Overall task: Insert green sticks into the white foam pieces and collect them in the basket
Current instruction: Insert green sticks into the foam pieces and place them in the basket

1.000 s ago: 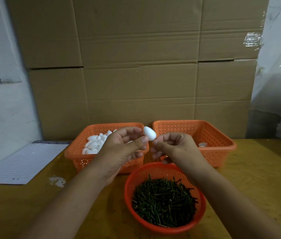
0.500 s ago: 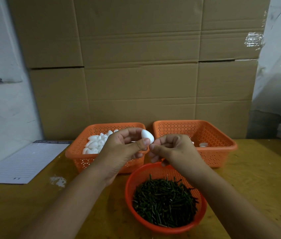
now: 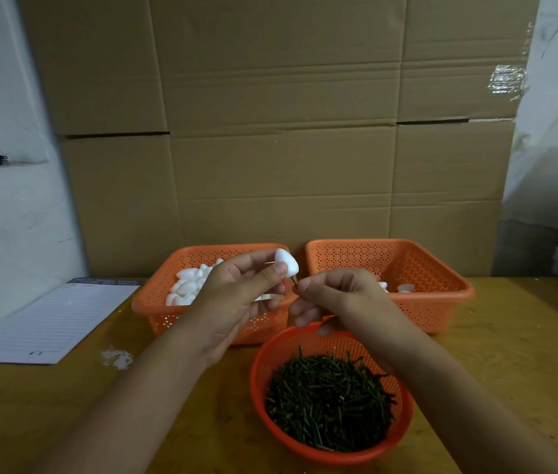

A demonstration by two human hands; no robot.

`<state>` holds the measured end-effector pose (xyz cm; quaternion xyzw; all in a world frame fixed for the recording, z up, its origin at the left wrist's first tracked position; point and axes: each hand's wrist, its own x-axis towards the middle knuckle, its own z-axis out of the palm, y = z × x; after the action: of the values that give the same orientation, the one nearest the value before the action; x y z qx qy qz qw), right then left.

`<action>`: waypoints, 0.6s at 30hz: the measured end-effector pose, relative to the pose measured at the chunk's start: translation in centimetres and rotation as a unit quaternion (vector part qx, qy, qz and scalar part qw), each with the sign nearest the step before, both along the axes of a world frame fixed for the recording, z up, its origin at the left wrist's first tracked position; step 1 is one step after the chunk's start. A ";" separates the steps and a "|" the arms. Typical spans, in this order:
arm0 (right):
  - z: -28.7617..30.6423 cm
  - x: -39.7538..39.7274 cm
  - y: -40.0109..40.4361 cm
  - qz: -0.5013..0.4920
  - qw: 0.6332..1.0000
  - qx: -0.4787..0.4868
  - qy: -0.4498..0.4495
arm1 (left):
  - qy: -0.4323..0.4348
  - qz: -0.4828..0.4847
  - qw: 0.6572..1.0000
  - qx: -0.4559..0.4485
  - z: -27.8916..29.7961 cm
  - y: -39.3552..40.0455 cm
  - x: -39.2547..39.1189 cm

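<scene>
left hand (image 3: 236, 292) pinches a white foam piece (image 3: 286, 262), right hand (image 3: 335, 295) pinches a green stick (image 3: 294, 281) poking out of its underside. round orange basket of green sticks (image 3: 330, 401) near table's front edge. behind it two square orange baskets: left one (image 3: 168, 302) holds foam pieces, right one (image 3: 441, 302) a few. lined notepad (image 3: 55, 319) at left edge.
</scene>
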<state>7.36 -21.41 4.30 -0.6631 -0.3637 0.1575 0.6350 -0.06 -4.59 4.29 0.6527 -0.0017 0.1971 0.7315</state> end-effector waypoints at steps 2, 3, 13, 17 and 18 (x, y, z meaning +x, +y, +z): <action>-0.1 0.0 0.0 0.005 1.000 -0.002 0.001 | 0.004 -0.005 1.000 0.019 0.0 0.0 0.0; -0.1 0.1 0.1 0.004 1.000 -0.004 0.001 | 0.004 -0.008 1.000 0.027 0.0 -0.1 0.0; -0.7 0.3 0.2 0.005 1.000 -0.018 -0.012 | -0.032 0.015 0.992 0.119 -0.1 -0.7 0.0; -0.8 0.4 0.2 0.005 0.999 -0.026 -0.020 | -0.050 0.018 0.989 0.138 -0.3 -0.7 0.0; -0.8 0.4 0.2 0.003 0.999 -0.026 -0.021 | -0.053 0.020 0.988 0.144 -0.4 -0.6 0.1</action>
<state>7.72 -21.26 3.51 -0.6819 -0.3744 0.1549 0.6091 0.02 -5.24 3.90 0.7397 -0.0555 0.2434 0.6249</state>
